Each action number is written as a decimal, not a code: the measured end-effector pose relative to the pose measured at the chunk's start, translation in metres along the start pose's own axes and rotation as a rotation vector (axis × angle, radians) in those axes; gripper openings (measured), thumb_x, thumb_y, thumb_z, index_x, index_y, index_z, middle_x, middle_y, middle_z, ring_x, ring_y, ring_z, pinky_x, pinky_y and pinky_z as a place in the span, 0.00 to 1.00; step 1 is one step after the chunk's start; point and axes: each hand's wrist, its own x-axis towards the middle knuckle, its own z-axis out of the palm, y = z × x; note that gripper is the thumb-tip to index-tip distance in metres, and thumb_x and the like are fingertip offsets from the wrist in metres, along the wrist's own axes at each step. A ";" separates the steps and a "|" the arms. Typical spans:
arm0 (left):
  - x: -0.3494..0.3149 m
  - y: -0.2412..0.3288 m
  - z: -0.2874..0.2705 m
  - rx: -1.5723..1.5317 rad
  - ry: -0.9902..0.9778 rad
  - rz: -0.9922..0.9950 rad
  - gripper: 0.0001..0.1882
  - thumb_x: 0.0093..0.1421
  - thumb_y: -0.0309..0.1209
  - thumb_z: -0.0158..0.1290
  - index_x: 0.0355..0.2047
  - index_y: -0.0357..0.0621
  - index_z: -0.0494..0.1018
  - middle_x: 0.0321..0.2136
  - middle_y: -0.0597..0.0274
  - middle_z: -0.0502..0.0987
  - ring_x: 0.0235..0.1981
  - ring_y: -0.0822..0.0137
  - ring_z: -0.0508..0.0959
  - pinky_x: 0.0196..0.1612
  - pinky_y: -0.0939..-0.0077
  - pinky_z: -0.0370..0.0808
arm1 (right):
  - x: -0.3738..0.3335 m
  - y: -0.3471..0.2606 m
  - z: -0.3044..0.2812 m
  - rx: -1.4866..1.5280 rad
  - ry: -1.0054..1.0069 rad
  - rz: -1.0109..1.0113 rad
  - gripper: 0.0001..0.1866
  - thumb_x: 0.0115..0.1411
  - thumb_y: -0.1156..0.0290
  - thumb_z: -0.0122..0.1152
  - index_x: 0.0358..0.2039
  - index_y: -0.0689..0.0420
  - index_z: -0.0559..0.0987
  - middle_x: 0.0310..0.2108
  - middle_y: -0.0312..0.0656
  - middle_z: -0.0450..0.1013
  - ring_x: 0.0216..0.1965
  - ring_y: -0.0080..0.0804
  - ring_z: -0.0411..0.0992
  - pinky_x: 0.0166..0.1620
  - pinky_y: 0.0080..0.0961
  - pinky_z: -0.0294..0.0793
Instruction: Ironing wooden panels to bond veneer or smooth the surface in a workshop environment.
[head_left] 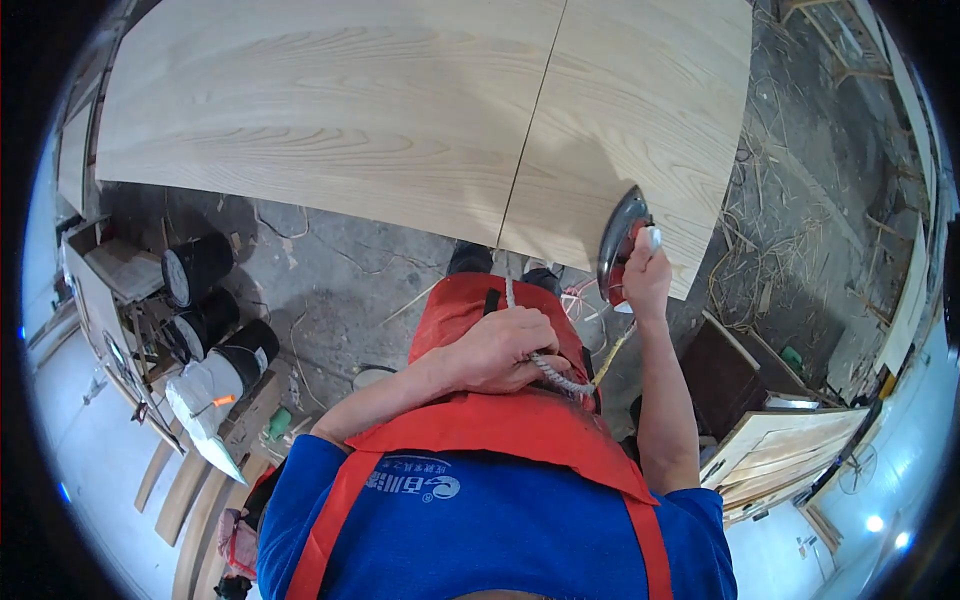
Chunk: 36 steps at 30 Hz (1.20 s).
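Observation:
My right hand [648, 275] is closed round the handle of a clothes iron [620, 238] with a dark metal base and red body. The iron is tilted on its side over the near right part of a pale wood-grain panel [350, 110]; I cannot tell whether it touches. In front of my red apron, my left hand [505, 350] is closed on a thick grey braided cord [556, 374]. One end of the cord hangs toward the panel's near edge; the other meets a yellow cord [612, 355] below the iron. A dark straight seam crosses the panel.
Black buckets [198, 270] and a plastic-covered bucket [215, 375] stand at left, near curved wooden pieces [190, 500]. Wood scraps [770, 240] litter the floor at right. Leaning boards [790, 445] and a brown box [725, 375] stand by my right arm.

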 end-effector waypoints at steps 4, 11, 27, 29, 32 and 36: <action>0.011 0.011 0.000 -0.110 -0.038 0.007 0.05 0.62 0.35 0.64 0.33 0.49 0.81 0.28 0.58 0.77 0.34 0.53 0.79 0.37 0.58 0.75 | 0.016 -0.016 0.018 0.080 -0.041 0.108 0.31 0.76 0.49 0.50 0.33 0.68 0.80 0.26 0.66 0.77 0.32 0.68 0.79 0.32 0.55 0.73; 0.041 0.031 0.029 -0.138 -0.074 0.098 0.11 0.61 0.33 0.66 0.34 0.44 0.74 0.31 0.56 0.77 0.36 0.50 0.78 0.39 0.57 0.74 | 0.039 -0.091 0.075 -0.055 -0.206 -0.172 0.34 0.75 0.44 0.50 0.30 0.69 0.77 0.26 0.70 0.77 0.32 0.72 0.79 0.35 0.63 0.78; 0.029 0.001 -0.064 -0.132 -0.201 0.040 0.11 0.61 0.35 0.66 0.33 0.44 0.76 0.29 0.55 0.76 0.34 0.51 0.78 0.37 0.57 0.73 | 0.036 -0.096 0.089 -0.007 -0.120 -0.071 0.37 0.74 0.39 0.47 0.31 0.67 0.77 0.28 0.69 0.77 0.35 0.72 0.79 0.38 0.62 0.78; 0.031 -0.003 -0.074 -0.107 -0.217 0.033 0.11 0.61 0.35 0.66 0.32 0.44 0.75 0.28 0.55 0.75 0.34 0.51 0.77 0.36 0.57 0.72 | 0.040 -0.075 0.066 -0.041 -0.117 0.109 0.36 0.75 0.42 0.47 0.32 0.68 0.80 0.28 0.69 0.77 0.36 0.73 0.78 0.38 0.62 0.77; 0.030 -0.008 -0.077 -0.105 -0.201 0.022 0.11 0.60 0.34 0.66 0.32 0.44 0.75 0.27 0.55 0.75 0.33 0.51 0.77 0.36 0.57 0.72 | 0.048 -0.029 0.013 -0.124 0.040 0.257 0.37 0.75 0.42 0.46 0.33 0.69 0.82 0.30 0.70 0.77 0.38 0.73 0.78 0.38 0.63 0.76; 0.041 -0.003 -0.067 -0.113 -0.218 0.040 0.10 0.60 0.33 0.66 0.31 0.44 0.75 0.27 0.56 0.75 0.33 0.51 0.78 0.36 0.57 0.72 | 0.061 0.070 -0.048 0.160 0.290 0.556 0.44 0.76 0.38 0.44 0.19 0.69 0.76 0.13 0.52 0.71 0.14 0.43 0.74 0.20 0.43 0.70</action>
